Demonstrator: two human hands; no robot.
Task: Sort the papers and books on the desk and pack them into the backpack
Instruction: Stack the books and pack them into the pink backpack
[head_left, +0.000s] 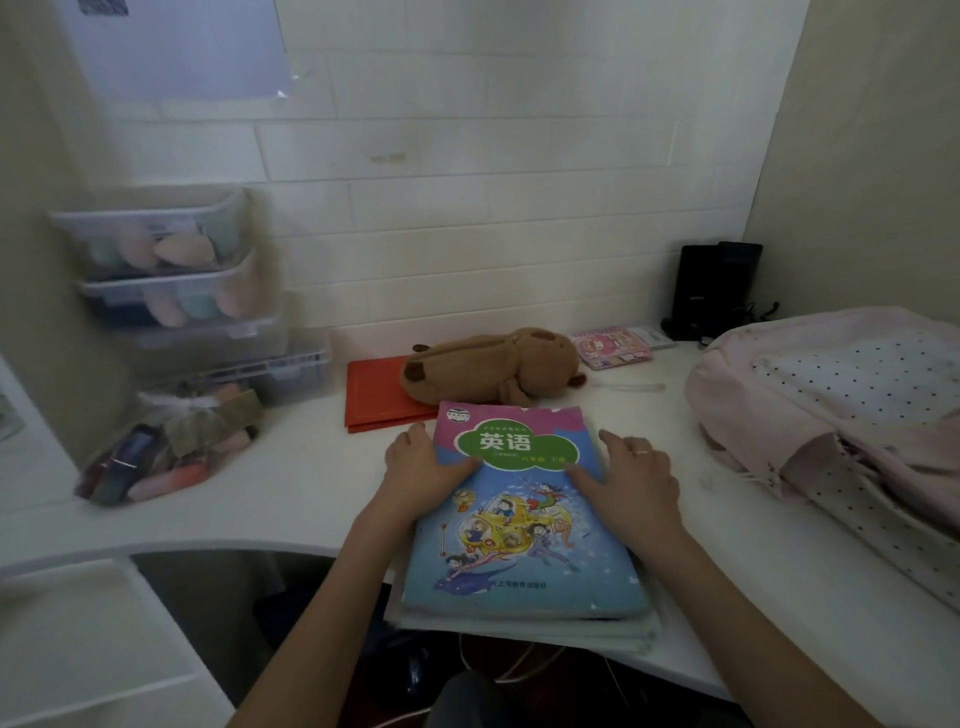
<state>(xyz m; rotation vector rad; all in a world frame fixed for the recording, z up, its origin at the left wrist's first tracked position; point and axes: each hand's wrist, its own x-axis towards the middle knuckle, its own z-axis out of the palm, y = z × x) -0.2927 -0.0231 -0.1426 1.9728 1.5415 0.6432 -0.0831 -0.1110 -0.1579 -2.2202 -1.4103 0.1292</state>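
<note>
A: Book stack (524, 519) location?
B: Desk (311, 467) front edge, 6 o'clock. Backpack (841, 415) at 3.
A: Grip?
B: Left hand (423, 465), right hand (631, 480) flat on the stack's sides, fingers spread, unclamped.

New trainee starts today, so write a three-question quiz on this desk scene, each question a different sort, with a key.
1. True or false: the brown plush toy lies partly on the red folder.
2. Multiple choice: where is the pink backpack? A) on the floor B) on the desk's right side C) hung on the wall
3. Fill in: the left hand and right hand both rest on the ___.

Key
1. True.
2. B.
3. Blue textbook, atop the stack of papers at the desk edge.
</note>
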